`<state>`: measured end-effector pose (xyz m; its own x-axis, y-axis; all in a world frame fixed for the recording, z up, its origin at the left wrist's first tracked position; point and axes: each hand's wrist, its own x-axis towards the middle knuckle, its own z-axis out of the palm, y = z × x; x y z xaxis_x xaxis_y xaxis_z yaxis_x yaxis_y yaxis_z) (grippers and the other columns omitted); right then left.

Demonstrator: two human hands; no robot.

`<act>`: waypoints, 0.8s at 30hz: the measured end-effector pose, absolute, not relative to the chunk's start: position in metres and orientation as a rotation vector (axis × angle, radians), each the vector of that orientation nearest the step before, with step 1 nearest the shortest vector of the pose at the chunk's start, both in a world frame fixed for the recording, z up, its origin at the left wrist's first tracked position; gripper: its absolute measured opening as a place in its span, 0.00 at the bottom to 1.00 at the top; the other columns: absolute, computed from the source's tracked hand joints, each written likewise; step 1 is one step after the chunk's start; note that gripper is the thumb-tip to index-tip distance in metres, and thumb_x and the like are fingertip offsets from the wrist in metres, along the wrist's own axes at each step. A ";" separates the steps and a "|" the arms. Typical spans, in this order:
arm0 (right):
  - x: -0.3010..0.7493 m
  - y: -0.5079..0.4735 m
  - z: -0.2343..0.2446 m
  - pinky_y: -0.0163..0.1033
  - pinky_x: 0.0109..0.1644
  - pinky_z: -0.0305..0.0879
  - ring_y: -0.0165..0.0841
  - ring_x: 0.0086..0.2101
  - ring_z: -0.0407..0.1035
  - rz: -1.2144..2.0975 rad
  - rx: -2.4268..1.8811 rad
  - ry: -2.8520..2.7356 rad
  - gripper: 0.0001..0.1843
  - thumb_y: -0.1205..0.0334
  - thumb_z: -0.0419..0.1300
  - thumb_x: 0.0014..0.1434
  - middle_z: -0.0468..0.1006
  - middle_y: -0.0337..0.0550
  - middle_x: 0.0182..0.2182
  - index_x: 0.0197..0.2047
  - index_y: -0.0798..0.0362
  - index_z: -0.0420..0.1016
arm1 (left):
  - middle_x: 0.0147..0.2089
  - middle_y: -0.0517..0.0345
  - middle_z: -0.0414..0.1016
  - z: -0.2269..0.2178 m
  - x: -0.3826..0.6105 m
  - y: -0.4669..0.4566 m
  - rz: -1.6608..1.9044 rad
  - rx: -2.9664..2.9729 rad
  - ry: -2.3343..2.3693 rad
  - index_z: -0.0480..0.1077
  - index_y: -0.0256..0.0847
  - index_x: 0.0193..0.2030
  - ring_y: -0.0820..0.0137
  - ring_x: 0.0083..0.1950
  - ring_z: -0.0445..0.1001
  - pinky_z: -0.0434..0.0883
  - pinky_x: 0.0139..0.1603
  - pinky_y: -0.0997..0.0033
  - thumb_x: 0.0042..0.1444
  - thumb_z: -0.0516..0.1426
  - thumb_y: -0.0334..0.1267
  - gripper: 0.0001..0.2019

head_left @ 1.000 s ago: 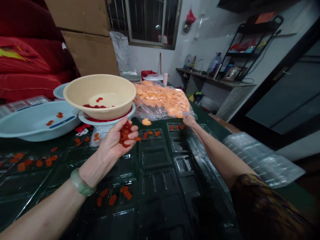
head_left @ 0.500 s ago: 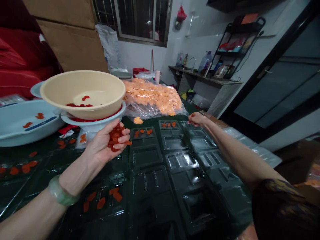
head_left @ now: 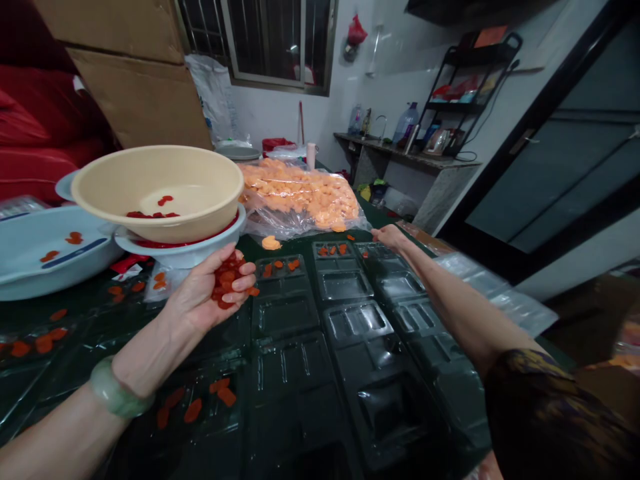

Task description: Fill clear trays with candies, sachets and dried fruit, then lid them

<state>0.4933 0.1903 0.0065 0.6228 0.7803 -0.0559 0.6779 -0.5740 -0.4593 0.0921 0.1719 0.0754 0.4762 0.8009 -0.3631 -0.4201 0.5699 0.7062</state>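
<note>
A tilted beige bowl (head_left: 157, 187) rests on a white bowl (head_left: 180, 253) just behind my left hand (head_left: 205, 290), which is half closed around a clump of red pieces (head_left: 226, 288). My right hand (head_left: 390, 235) is open and seems empty, beside a bulging bag of orange pieces (head_left: 295, 197), at the far end of the black plastic trays (head_left: 320, 347).

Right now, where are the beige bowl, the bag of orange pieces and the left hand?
beige bowl (head_left: 107, 200): head view, inner wall
bag (head_left: 295, 228): head view, clear plastic at lower edge
left hand (head_left: 197, 297): head view, palm
</note>
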 end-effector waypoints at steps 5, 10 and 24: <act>0.500 0.177 0.008 0.32 0.23 0.52 0.26 0.21 0.61 0.360 -2.429 -1.163 0.18 0.50 0.62 0.52 0.62 0.35 0.14 0.22 0.58 0.71 | 0.24 0.58 0.59 0.074 0.092 0.170 0.762 0.611 0.721 0.61 0.37 0.26 0.79 0.17 0.57 0.50 0.10 0.85 0.60 0.47 0.34 0.12; 0.495 0.179 0.009 0.32 0.24 0.57 0.27 0.21 0.63 0.466 -2.437 -1.110 0.20 0.49 0.56 0.58 0.66 0.37 0.17 0.24 0.58 0.70 | 0.24 0.59 0.59 0.072 0.089 0.171 0.757 0.624 0.723 0.61 0.37 0.27 0.80 0.17 0.57 0.50 0.10 0.86 0.60 0.47 0.33 0.11; 0.499 0.181 0.006 0.31 0.26 0.64 0.24 0.24 0.65 0.574 -2.480 -1.129 0.11 0.59 0.57 0.60 0.71 0.38 0.26 0.32 0.60 0.71 | 0.23 0.59 0.59 0.071 0.084 0.181 0.774 0.657 0.766 0.61 0.38 0.27 0.79 0.16 0.56 0.50 0.09 0.86 0.59 0.47 0.33 0.10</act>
<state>0.4990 0.1814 0.0064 0.5991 0.7715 -0.2141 0.6277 -0.6186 -0.4727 0.0838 0.1815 0.0712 0.4830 0.8011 -0.3535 -0.3620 0.5503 0.7524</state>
